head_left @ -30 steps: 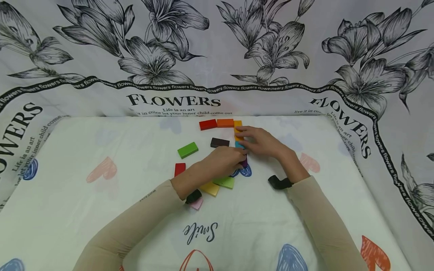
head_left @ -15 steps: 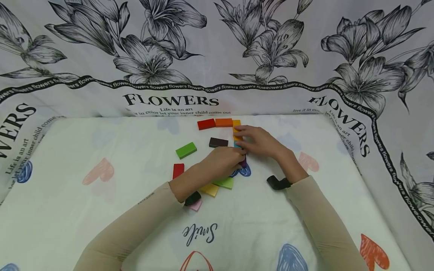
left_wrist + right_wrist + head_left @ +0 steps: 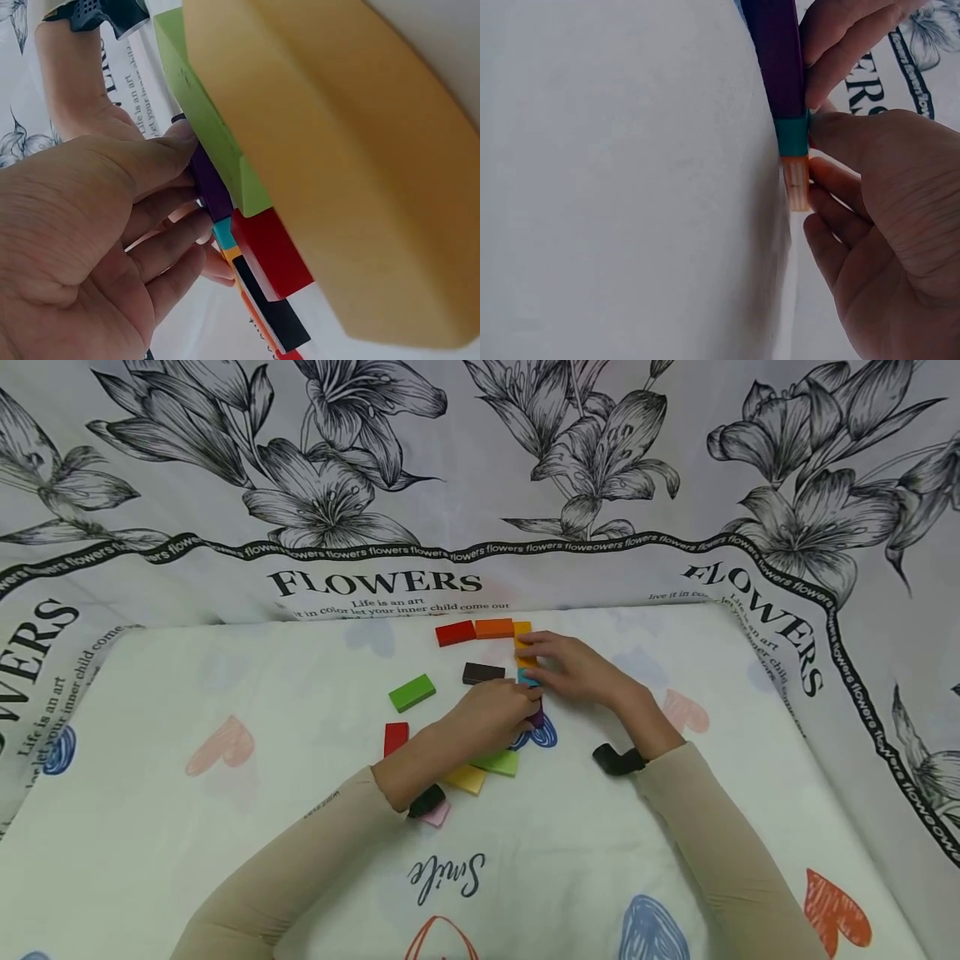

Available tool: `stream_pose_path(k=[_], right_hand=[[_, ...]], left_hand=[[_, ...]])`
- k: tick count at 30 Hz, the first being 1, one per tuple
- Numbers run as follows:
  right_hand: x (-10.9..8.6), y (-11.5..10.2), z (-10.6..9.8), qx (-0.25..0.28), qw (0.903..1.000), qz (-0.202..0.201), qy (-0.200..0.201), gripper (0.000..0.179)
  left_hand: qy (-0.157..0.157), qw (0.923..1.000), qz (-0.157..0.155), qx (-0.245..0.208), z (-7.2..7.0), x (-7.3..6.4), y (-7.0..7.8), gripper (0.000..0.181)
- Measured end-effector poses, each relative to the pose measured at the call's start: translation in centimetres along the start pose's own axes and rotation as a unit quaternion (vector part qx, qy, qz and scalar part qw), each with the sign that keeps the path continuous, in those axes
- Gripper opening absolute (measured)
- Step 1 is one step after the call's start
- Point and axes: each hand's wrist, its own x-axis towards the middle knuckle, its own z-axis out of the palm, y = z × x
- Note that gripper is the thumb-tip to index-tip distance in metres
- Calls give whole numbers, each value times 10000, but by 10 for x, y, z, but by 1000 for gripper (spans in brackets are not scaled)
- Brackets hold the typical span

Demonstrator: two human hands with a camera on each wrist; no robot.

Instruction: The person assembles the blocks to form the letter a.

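Note:
My left hand (image 3: pixel 491 708) pinches a purple block (image 3: pixel 212 180) between thumb and fingers, at the near end of a row of coloured wooden blocks. Just beyond it lies a teal block (image 3: pixel 791 136), its end meeting the purple one. My right hand (image 3: pixel 576 672) is at the right of the row, its thumb by the teal block and its fingertips touching a yellow-orange block (image 3: pixel 522 629). At the far end an orange block (image 3: pixel 494 628) and a red block (image 3: pixel 455 633) continue the row leftward. Parts of the purple and teal blocks are hidden by the hands in the head view.
A black block (image 3: pixel 483 673) and a green block (image 3: pixel 412 693) lie left of the row. Under and near the left forearm are a second red block (image 3: pixel 395 737), a yellow block (image 3: pixel 466 779), a lime block (image 3: pixel 502 764) and a pink block (image 3: pixel 437 814). A flower-printed cloth covers the table.
The hands and blocks hold nearly the same places throughout. Only the head view shifts slightly.

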Motion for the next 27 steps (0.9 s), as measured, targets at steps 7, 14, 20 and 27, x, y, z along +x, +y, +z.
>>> stream_pose_path(k=[7, 14, 20, 27], right_hand=[[-1, 0, -1, -29, 10000, -47, -6, 42], [0, -2, -1, -58, 10000, -23, -51, 43], [-3, -1, -1, -166, 9999, -18, -13, 42], [0, -4, -1, -224, 9996, 148, -46, 43]], left_hand=[[-28, 10000, -32, 17, -1, 0, 1, 37], [64, 9994, 44, 326, -1, -1, 2, 34], [126, 9995, -2, 290, 2, -2, 1, 44], [386, 9955, -592, -635, -12, -38, -17, 51]])
